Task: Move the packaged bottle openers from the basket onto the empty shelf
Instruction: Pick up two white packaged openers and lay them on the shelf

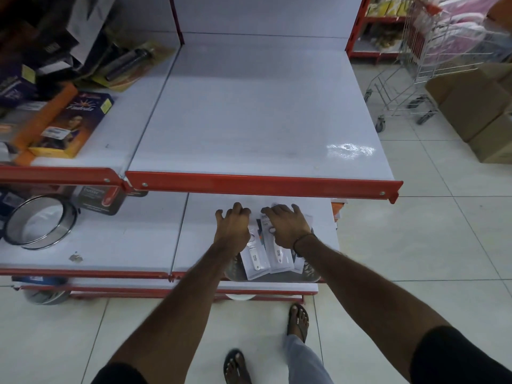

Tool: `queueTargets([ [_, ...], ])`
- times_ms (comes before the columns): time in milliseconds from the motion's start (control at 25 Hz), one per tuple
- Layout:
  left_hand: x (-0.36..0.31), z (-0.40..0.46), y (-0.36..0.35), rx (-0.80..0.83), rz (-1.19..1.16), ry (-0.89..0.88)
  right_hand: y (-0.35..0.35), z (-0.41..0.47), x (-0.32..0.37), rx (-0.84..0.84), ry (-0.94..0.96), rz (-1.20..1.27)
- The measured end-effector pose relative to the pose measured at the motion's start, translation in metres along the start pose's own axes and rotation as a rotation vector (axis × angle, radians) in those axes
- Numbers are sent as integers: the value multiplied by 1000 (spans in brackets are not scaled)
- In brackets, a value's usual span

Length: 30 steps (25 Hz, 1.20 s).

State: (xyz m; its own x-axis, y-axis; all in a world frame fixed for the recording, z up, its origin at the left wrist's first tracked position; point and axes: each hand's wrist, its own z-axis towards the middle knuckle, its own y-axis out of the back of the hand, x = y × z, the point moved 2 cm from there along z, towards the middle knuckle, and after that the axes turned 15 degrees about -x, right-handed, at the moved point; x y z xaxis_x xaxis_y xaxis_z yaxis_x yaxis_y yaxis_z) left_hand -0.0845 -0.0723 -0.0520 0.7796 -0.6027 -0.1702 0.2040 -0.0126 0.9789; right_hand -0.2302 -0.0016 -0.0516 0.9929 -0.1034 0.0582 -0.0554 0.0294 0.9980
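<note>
Several packaged bottle openers, white cards each with a white opener, lie fanned in a stack over a grey mesh basket on the lower shelf. My left hand curls over the stack's far left end. My right hand grips its far right end, palm down on the packs. The hands hide the upper halves of the packs. The empty white shelf with a red front rail lies just above and beyond both hands.
Boxed goods crowd the shelf bay to the left. A round metal sieve sits on the lower left shelf. A wire trolley and cardboard boxes stand on the tiled floor at right. My sandalled feet are below.
</note>
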Motion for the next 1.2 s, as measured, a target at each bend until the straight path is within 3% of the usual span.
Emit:
queueTargets([
  [400,6,-22,44,-87,-176,21,39,-8,1,-51,-192,184],
  [680,-17,-57,101,-107,-222,-248,100,-56,9,33,-131,343],
  [800,-22,-64,143,-211,-218,-351,146,-71,14,-109,-50,317],
  [920,-14,-51,201,-373,-360,-373,206,-65,17,-289,-14,366],
  [1080,1,-1,274,-603,-451,-287,274,-24,22,-407,-41,699],
  [1200,12,45,306,-623,-519,-205,299,24,27,-444,-105,796],
])
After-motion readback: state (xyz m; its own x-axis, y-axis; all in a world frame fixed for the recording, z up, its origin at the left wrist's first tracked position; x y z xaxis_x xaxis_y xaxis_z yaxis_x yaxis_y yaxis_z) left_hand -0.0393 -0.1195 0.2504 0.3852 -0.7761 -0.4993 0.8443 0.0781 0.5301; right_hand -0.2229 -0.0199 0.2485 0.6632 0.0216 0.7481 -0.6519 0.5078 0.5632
